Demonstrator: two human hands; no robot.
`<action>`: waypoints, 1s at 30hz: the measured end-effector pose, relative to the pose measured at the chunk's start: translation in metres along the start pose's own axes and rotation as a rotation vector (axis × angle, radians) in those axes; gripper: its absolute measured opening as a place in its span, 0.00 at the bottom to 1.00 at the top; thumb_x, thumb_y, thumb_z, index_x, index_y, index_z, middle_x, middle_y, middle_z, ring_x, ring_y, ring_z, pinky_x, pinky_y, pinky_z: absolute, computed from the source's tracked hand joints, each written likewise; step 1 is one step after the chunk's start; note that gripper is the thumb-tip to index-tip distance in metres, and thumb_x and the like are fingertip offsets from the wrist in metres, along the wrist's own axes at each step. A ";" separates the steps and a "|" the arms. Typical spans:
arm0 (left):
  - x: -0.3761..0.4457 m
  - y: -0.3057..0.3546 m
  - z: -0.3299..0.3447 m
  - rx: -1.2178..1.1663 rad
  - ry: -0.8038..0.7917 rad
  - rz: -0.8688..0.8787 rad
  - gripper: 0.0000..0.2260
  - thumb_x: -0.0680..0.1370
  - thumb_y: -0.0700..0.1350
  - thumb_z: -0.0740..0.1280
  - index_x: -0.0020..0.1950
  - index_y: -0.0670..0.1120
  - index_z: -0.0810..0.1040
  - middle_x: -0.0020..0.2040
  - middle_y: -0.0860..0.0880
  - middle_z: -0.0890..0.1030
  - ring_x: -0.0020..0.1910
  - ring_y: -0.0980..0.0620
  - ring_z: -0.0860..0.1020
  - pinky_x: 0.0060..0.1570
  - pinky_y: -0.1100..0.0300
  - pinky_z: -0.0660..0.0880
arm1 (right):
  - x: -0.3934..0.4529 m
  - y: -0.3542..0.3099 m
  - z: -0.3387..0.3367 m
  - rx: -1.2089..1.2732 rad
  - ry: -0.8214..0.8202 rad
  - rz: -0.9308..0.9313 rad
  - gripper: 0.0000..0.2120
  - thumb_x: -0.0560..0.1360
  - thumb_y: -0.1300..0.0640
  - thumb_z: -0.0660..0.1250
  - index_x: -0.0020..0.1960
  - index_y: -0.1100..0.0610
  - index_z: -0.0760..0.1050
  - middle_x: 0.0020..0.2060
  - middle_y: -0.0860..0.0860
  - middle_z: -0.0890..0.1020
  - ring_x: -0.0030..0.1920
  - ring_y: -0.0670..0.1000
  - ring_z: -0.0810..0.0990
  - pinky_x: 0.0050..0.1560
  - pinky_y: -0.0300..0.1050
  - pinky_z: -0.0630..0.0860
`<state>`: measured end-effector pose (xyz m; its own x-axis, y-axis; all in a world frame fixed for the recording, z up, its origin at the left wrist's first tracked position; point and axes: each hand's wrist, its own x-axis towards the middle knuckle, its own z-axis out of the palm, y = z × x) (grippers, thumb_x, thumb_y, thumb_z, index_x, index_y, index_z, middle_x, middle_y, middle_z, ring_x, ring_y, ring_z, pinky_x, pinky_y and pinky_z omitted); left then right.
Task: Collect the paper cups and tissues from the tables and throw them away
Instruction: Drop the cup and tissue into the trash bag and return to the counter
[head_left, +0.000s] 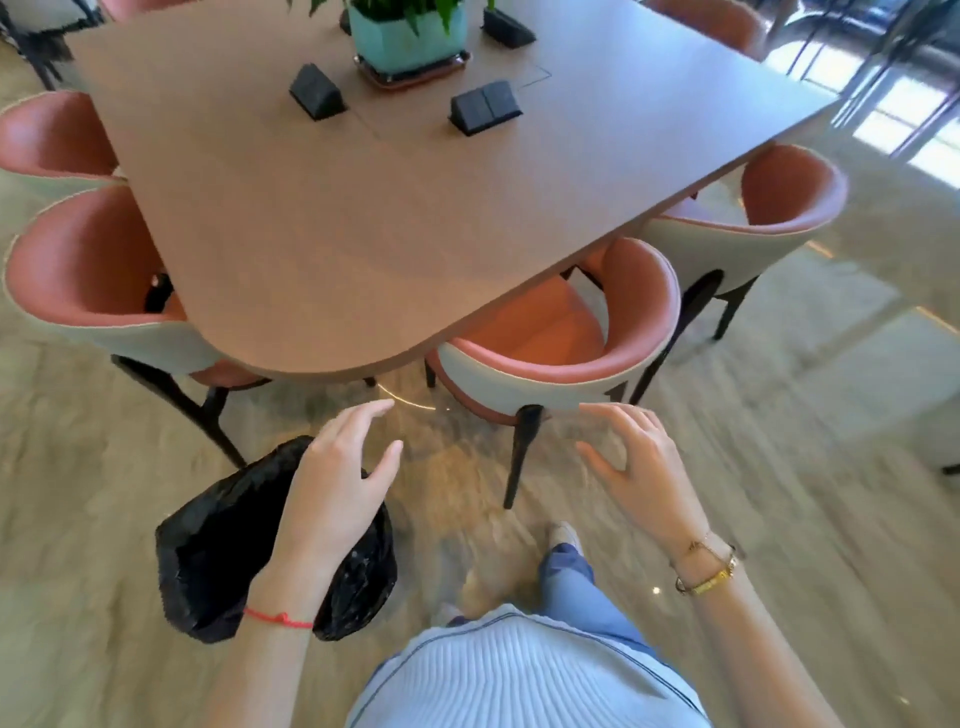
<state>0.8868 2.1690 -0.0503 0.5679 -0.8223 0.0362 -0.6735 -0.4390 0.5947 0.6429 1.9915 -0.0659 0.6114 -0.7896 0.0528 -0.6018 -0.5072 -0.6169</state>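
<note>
A black rubbish bag (218, 545) with its mouth open sits low on the floor at the lower left. My left hand (337, 488) hovers just above it, fingers spread and nothing in them. Off to the right, my right hand (639, 467) is also open and empty, level with the back of the nearest chair. The brown table (363, 234) stretches ahead of me. No paper cup or tissue shows on its surface.
Pink and white chairs surround the table: one directly in front (571, 364), one at the left (88, 280), one at the right (779, 208). A teal plant pot (408, 36) and black socket boxes (317, 98) (485, 106) stand on the table. My foot (563, 535) is on the shiny floor.
</note>
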 end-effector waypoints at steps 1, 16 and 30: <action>0.011 0.015 0.009 -0.004 -0.028 0.041 0.18 0.78 0.47 0.67 0.68 0.51 0.72 0.64 0.55 0.76 0.65 0.57 0.72 0.64 0.61 0.68 | -0.004 0.012 -0.010 0.002 0.037 0.033 0.18 0.73 0.56 0.72 0.62 0.53 0.75 0.57 0.46 0.79 0.61 0.50 0.72 0.61 0.35 0.64; 0.152 0.294 0.204 -0.076 -0.279 0.510 0.18 0.76 0.44 0.70 0.65 0.48 0.75 0.60 0.52 0.79 0.59 0.53 0.76 0.61 0.62 0.69 | -0.028 0.236 -0.210 -0.080 0.458 0.415 0.18 0.72 0.58 0.73 0.61 0.56 0.77 0.54 0.50 0.80 0.58 0.52 0.75 0.59 0.31 0.62; 0.290 0.482 0.361 -0.143 -0.426 0.679 0.19 0.76 0.43 0.70 0.66 0.47 0.75 0.61 0.52 0.79 0.62 0.55 0.75 0.65 0.59 0.69 | 0.029 0.407 -0.312 -0.073 0.622 0.656 0.18 0.72 0.59 0.73 0.61 0.56 0.76 0.56 0.50 0.80 0.60 0.51 0.75 0.62 0.33 0.62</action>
<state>0.5557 1.5884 -0.0435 -0.1908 -0.9723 0.1349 -0.7230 0.2321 0.6507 0.2555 1.6544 -0.0706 -0.2410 -0.9610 0.1356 -0.7754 0.1066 -0.6223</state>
